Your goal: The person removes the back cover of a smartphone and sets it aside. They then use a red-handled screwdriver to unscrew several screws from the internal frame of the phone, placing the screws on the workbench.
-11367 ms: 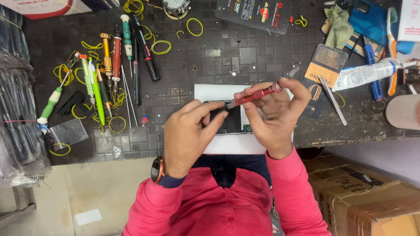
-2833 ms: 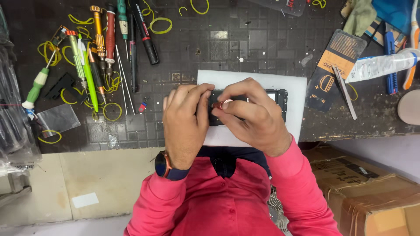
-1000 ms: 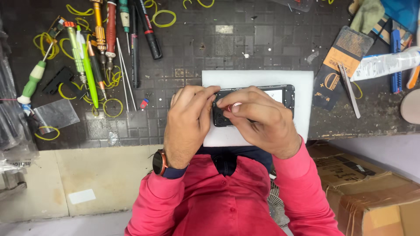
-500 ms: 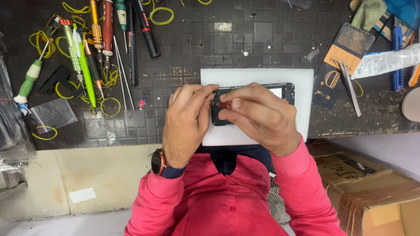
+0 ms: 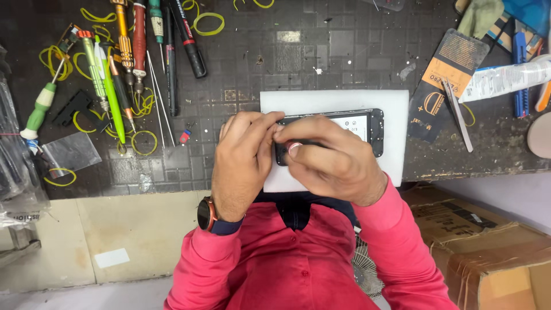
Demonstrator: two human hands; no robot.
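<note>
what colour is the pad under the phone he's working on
White. The pad shows best in the head view, lying flat under the dark phone.

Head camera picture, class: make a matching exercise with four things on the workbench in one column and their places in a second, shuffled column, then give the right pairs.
Things
1. phone
2. screwdrivers
3. cardboard box
4. white tube

Places
A. far right of the bench
B. on the white pad, under both hands
C. left part of the bench, among yellow rubber bands
D. below the bench edge, at the right

Pairs: 1-B, 2-C, 3-D, 4-A
</note>
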